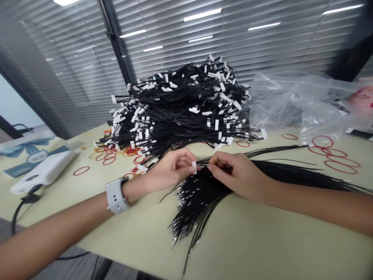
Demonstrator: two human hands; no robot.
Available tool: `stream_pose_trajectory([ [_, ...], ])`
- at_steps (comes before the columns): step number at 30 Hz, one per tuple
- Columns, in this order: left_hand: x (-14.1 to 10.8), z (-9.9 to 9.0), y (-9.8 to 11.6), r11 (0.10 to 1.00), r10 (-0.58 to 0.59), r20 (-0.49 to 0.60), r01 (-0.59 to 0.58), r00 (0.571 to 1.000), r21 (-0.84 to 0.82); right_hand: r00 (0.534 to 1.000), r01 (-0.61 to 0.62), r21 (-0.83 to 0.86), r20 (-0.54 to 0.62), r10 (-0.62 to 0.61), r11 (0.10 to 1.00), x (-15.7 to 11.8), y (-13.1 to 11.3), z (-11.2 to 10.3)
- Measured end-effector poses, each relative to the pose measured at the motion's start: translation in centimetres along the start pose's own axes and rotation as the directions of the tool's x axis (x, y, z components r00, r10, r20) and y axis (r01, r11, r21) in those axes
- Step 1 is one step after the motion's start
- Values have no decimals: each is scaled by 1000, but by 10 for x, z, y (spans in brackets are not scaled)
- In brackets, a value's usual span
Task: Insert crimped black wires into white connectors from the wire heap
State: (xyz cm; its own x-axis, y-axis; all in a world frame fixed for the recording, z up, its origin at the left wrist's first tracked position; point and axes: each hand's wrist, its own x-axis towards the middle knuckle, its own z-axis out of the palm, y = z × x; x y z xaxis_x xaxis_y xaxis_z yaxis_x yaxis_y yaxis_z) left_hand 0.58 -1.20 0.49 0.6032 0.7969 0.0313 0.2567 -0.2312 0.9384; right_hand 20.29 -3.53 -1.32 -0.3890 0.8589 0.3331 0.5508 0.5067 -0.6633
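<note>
Slatted blinds (204, 42) behind glass close off the far side of a pale desk (262, 245). On it, the fingers (186, 154) of the left hand (170, 171) are nearly closed, thumb and forefinger pinching a small white tag (194, 167), while the fingers (218, 166) of the right hand (236, 175) pinch thin black wires (224, 165) just beside it, seemingly to keep a few leads apart from the rest. Those wires belong to a loose bundle (198, 206) fanning toward 6 o'clock, its crimped metal ends spread on the desk, apparently clear of the heap of tagged black wires (180, 107) at 12 o'clock. Red rubber bands (329, 151) lie scattered at 3 o'clock, a crumpled clear plastic bag (291, 105) sits at 2 o'clock, and a white power bank (43, 171) rests at 9 o'clock.
</note>
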Motion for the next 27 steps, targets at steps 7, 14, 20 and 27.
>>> stream_pose_trajectory([
  [7, 1, 0, 1, 1000, -15, 13, 15, 1000, -2, 999, 42, -68, 6, -41, 997, -1, 1, 1],
  [14, 1, 0, 4, 999, -38, 13, 38, 999, 7, 998, 54, -84, -8, -55, 995, -1, 2, -1],
  [20, -1, 6, 6, 998, -68, -41, 68, 997, -12, 990, 135, -118, -14, -138, 984, 0, 4, 1],
  [27, -5, 11, 13, 972, -5, -101, 28, 995, 231, 971, 228, -172, -27, -236, 958, -3, 4, 1],
])
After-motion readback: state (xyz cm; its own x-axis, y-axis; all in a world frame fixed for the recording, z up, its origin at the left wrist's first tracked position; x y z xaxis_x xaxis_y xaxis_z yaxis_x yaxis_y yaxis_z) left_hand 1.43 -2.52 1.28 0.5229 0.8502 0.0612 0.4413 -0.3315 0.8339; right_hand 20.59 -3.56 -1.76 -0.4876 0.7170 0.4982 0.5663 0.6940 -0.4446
